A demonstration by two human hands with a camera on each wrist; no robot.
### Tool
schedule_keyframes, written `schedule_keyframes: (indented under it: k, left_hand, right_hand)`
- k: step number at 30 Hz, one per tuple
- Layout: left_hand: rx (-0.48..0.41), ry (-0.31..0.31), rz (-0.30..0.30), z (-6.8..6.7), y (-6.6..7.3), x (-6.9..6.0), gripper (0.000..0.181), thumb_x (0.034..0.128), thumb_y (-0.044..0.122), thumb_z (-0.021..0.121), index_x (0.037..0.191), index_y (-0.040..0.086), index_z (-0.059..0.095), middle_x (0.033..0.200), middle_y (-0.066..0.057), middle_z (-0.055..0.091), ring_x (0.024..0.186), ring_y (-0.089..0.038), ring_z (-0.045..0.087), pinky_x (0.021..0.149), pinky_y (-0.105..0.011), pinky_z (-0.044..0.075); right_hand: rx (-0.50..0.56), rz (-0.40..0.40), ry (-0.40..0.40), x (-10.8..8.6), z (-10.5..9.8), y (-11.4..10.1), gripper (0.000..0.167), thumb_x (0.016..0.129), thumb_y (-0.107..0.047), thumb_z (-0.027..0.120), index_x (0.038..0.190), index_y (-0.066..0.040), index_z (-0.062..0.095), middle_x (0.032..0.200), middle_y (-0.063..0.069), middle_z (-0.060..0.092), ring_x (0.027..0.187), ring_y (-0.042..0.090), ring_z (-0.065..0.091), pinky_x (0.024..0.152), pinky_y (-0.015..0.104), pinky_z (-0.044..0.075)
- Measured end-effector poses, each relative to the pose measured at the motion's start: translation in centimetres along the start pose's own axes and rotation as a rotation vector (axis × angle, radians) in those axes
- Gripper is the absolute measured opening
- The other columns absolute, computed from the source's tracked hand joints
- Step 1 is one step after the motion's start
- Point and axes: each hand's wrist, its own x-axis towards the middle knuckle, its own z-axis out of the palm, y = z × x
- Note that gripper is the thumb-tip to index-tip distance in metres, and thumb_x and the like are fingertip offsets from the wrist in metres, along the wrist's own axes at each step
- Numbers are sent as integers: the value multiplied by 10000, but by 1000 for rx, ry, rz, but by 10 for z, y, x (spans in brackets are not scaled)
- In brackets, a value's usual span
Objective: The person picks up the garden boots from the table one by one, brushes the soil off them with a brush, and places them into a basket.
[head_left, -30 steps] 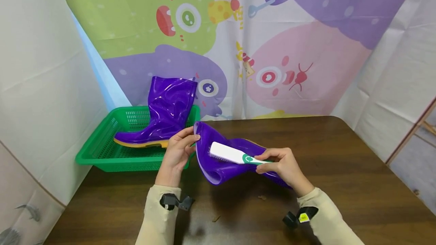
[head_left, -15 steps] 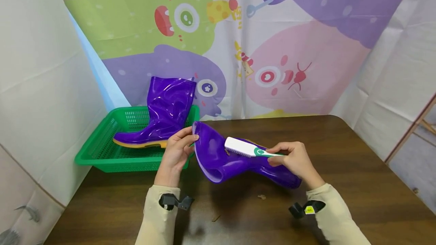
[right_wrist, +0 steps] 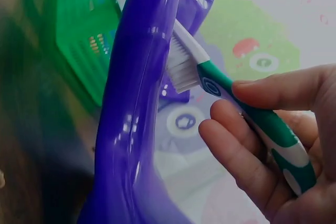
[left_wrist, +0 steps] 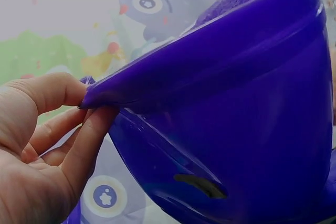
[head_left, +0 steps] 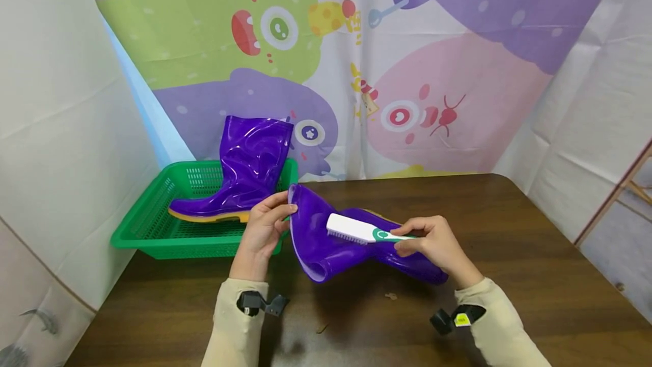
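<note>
A purple rubber boot (head_left: pixel 318 237) lies tilted over the table, its opening toward the left. My left hand (head_left: pixel 265 228) pinches the boot's rim between thumb and fingers, as the left wrist view also shows on the boot shaft (left_wrist: pixel 236 87). A dark mark (left_wrist: pixel 200 185) shows on the shaft there. My right hand (head_left: pixel 433 242) grips the green-and-white handle of a scrubbing brush (head_left: pixel 351 227). The brush's white bristles (right_wrist: pixel 182 66) face the boot's shaft; in the head view they seem to touch it. The boot's foot is partly hidden behind the right hand.
A green plastic basket (head_left: pixel 153 240) stands at the left of the wooden table (head_left: pixel 509 254), with a second purple boot (head_left: pixel 254 157) with a yellow sole upright in it. Small brown bits (head_left: pixel 322 328) lie near the front. A printed cloth (head_left: pixel 448 72) hangs behind the table.
The brush in my right hand moved right along the boot's shaft, then slightly back left. My left hand keeps its pinch on the rim; the boot shifted a little.
</note>
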Motion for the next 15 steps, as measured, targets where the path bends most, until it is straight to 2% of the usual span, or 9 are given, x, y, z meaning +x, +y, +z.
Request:
schedule_keyframes:
  k: [3, 7, 15]
  left_hand:
    - [5, 6, -7, -2, 0, 0, 421, 856, -188, 477, 870, 122, 762, 816, -7, 699, 686, -91, 652, 553, -192, 539]
    - [2, 9, -19, -4, 0, 1, 429, 861, -184, 473, 866, 130, 765, 821, -2, 703, 689, -91, 654, 559, -193, 542]
    - [-18, 18, -34, -4, 1, 1, 451, 874, -180, 461, 853, 146, 772, 835, -3, 713, 698, -100, 658, 581, -204, 556]
  right_hand:
    - [-17, 64, 28, 2, -4, 6, 241, 723, 152, 743, 952, 198, 685, 862, 319, 682, 603, 182, 702, 586, 361, 601]
    - [-85, 118, 80, 5, -11, 14, 231, 725, 143, 756, 950, 166, 707, 884, 279, 700, 580, 193, 701, 562, 367, 597]
    - [-168, 173, 166, 8, -24, 20, 202, 745, 130, 741, 944, 154, 715, 825, 245, 712, 547, 201, 691, 539, 357, 592]
